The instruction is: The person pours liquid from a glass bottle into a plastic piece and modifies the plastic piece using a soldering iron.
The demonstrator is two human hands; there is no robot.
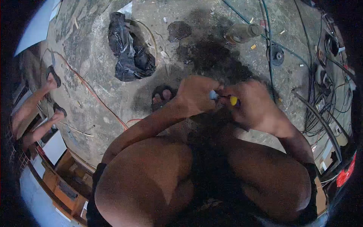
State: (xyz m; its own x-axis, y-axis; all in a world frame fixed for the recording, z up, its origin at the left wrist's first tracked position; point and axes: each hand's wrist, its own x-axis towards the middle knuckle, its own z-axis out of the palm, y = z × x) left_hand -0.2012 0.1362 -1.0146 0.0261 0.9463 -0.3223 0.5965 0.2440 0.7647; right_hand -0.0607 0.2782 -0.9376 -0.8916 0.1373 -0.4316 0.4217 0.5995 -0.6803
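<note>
My left hand (197, 95) is closed around a small light-blue piece (213, 95), of which only the end shows between the fingers. Close against it, my right hand (255, 108) grips a thing with a bright yellow end (233, 100); its kind is hidden by the fingers. The fingertips of both hands nearly meet above the floor, in front of my knees. Between them is something thin and dark that I cannot make out.
A crumpled black plastic bag (130, 53) lies ahead on the stained concrete floor (94, 49). Ahead right are a glass jar (242, 33), a dark disc (276, 55) and tangled cables (312, 109). An orange cord (92, 90) runs left, near another person's legs (41, 130).
</note>
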